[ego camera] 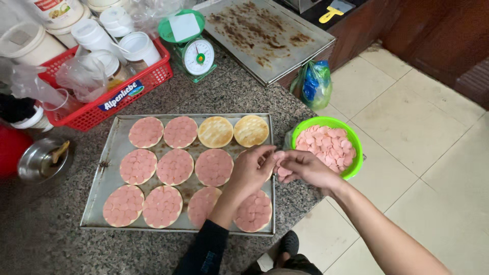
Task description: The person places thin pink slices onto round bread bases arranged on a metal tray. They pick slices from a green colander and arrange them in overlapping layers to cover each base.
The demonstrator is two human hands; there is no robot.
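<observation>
Your left hand [251,170] and right hand [304,168] meet over the right edge of the baking tray [102,188], fingers curled around a small stack of pink sausage slices [279,164]; the right hand grips the stack while the left pinches a slice from it. You look to be partway through topping round bases, and the hands hover over the one at the right end of the middle row, mostly hidden beneath them. Placing slices there calls for peeling them off singly and laying them edge to edge. Nine covered rounds [174,166] lie to the left of and below the hands. Two bare golden rounds [233,131] wait in the top row, just beyond your left hand. A green bowl [356,153] of more slices sits just past your right hand, at the edge of the granite table [46,239]. Farther back stand a red basket [127,94] of jars and a green kitchen scale [196,53].
</observation>
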